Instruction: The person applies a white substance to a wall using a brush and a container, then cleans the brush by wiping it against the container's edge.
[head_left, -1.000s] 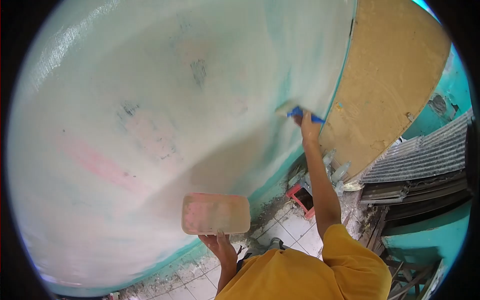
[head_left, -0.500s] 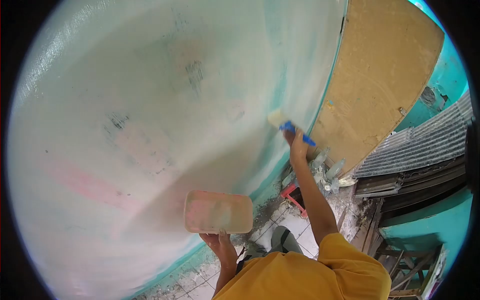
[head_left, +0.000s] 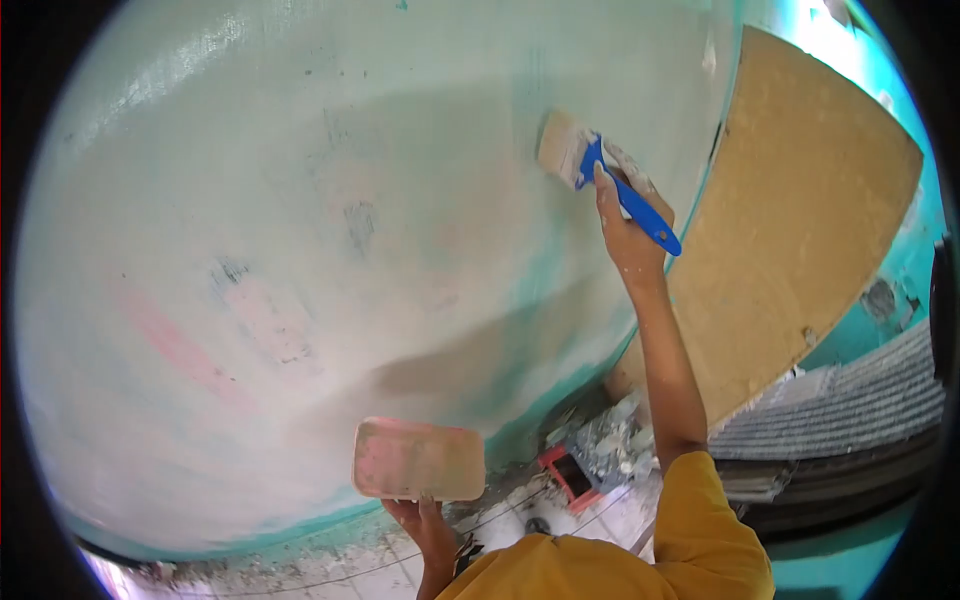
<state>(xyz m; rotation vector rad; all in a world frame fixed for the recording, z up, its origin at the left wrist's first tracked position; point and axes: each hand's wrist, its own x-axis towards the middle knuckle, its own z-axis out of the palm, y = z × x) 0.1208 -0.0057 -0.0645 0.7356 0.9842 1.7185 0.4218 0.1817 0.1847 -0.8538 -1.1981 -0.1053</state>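
Note:
My right hand [head_left: 632, 215] is closed round the handle of a wide brush [head_left: 592, 160] with a blue handle and pale bristles. The bristles touch the wall [head_left: 420, 200], which has a whitish coat with teal streaks and some pink and dark patches. Lower down, my left hand [head_left: 425, 525] grips the near edge of a shallow rectangular container [head_left: 418, 460], pinkish and pale inside. What lies in the container is hard to make out.
A tan board [head_left: 800, 200] leans at the right, beside stacked corrugated sheets [head_left: 840, 410]. A red-framed object [head_left: 572, 478] and pale debris [head_left: 610, 440] lie at the foot of the wall on the tiled floor [head_left: 350, 570].
My right hand has moved the brush up along the wall. The view has shifted, and my left hand with the container now appears slightly lower and further left.

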